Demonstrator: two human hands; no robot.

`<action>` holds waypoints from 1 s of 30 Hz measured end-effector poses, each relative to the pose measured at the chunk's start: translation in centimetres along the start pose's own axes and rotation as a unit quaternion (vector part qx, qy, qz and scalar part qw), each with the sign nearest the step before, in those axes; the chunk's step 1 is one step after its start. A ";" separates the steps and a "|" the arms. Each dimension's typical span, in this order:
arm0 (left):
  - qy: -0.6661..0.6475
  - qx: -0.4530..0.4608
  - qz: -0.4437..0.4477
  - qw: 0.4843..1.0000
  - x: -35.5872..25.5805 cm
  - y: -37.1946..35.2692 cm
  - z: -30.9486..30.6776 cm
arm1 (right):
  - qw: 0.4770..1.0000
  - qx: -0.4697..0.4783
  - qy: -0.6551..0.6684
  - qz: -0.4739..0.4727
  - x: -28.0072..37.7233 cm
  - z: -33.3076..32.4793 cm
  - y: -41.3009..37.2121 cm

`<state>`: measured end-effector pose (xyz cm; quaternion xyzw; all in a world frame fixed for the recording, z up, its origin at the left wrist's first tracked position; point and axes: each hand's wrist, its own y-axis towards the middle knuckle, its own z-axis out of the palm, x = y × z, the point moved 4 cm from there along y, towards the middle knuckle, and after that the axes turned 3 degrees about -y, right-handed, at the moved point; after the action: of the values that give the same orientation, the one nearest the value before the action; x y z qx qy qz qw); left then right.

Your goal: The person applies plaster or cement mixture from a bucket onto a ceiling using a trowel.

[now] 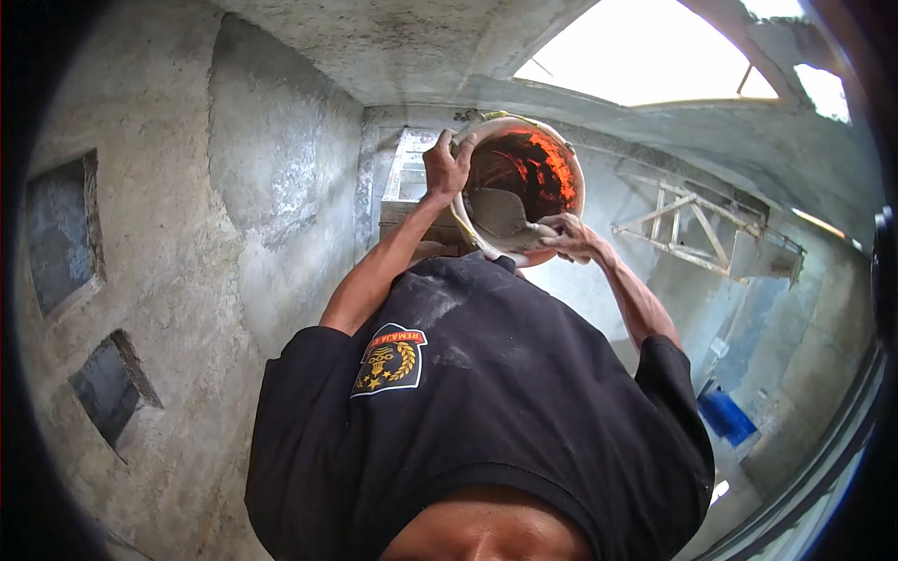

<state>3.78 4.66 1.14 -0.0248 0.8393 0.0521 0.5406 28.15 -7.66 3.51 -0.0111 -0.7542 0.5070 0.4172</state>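
Observation:
I hold an orange bucket [540, 166] out in front of my chest, tipped so that its mouth faces me. Grey wet mortar [497, 214] lies in its lower part. My left hand [447, 165] grips the rim on the left side. My right hand [569, 237] grips the rim at the lower right, fingers curled over the edge. Both arms reach out from my black T-shirt [486, 411], which carries a badge [388, 359] on the chest.
Rough grey plastered walls close in on all sides. The left wall [187, 280] has two square recesses [62, 229]. A wooden frame [687, 229] hangs on the right wall. A blue object [726, 416] lies low on the right. A bright opening [645, 51] is overhead.

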 end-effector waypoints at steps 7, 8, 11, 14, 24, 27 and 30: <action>0.036 -0.053 -0.047 0.997 2.3 0.4 1.8 | 0.989 0.003 0.150 0.005 -1.5 -0.4 -2.3; 0.041 -0.045 -0.069 0.996 3.1 0.5 1.7 | 0.983 0.004 0.182 0.010 -1.6 -0.1 -2.3; 0.032 0.001 -0.141 0.990 5.9 0.5 1.5 | 0.961 -0.006 0.270 -0.054 -1.7 0.5 -2.1; 0.066 -0.043 -0.127 0.989 7.6 0.0 -0.1 | 0.953 -0.041 0.293 -0.059 -1.3 0.4 -1.9; 0.070 -0.117 -0.072 0.988 7.2 -3.5 -2.5 | 0.858 -0.254 0.303 -0.327 9.7 -7.9 -3.3; 0.102 -0.127 -0.036 0.986 7.8 -4.1 -2.4 | 0.815 -0.342 0.312 -0.347 14.3 -14.4 -5.0; 0.073 -0.064 -0.109 0.989 7.3 -4.4 -2.9 | 0.745 -0.415 0.302 -0.426 15.4 -22.8 -5.4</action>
<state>-1.48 0.09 -4.59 -0.1545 0.8636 0.0450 0.4778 34.94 13.74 20.36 -0.0131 -0.6509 -0.1171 0.7500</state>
